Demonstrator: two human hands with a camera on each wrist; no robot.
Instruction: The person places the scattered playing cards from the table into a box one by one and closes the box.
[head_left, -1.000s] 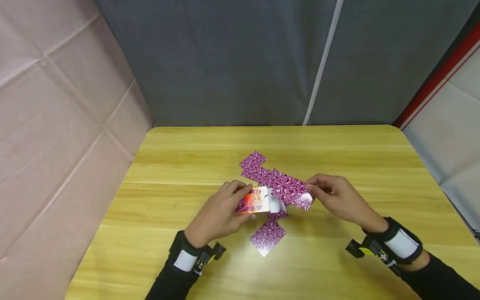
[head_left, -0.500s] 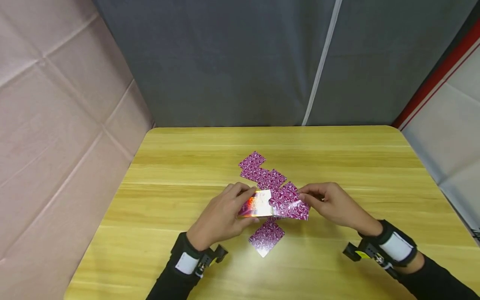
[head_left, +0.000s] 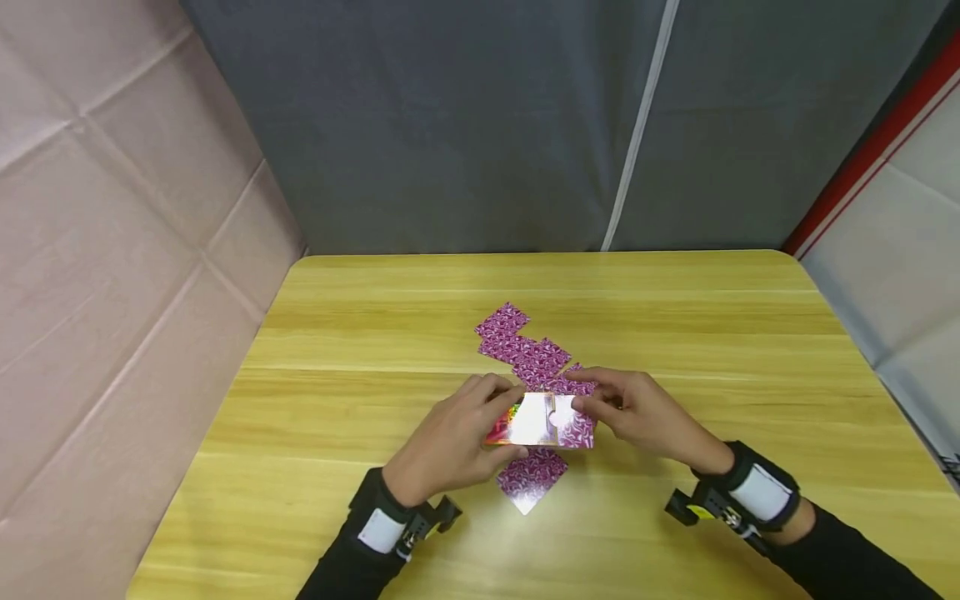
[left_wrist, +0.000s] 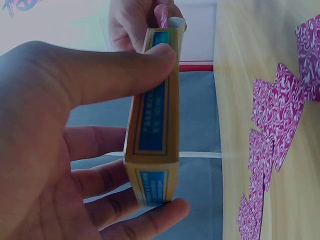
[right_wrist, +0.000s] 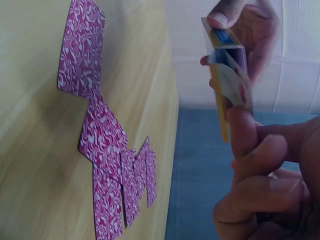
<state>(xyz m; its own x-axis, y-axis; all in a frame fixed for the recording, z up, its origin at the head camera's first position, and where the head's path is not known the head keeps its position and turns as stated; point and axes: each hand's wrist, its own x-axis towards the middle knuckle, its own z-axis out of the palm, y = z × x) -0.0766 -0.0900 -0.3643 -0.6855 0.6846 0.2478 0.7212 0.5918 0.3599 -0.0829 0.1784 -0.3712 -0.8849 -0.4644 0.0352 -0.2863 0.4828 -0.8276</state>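
Note:
My left hand [head_left: 461, 437] grips a small printed card box [head_left: 525, 419] by its sides, thumb along one narrow edge and fingers opposite. The box is held above the table. In the left wrist view its narrow side [left_wrist: 152, 117] shows orange with a blue label. At the box's right end, my right hand [head_left: 637, 417] pinches a playing card [head_left: 577, 432] with a purple-and-white back. The card's left part is out of sight at the box's mouth. A pale flap [left_wrist: 176, 22] sticks out at that end.
Several playing cards [head_left: 542, 358] with the same back lie overlapping behind the box on the wooden table [head_left: 337, 333]. Another card [head_left: 532, 477] lies in front of it. A grey curtain [head_left: 450, 125] hangs beyond the far table edge.
The right hand has brought the purple-backed card leftward and down to the box's mouth, so less of it shows. The left hand has shifted slightly right with the box.

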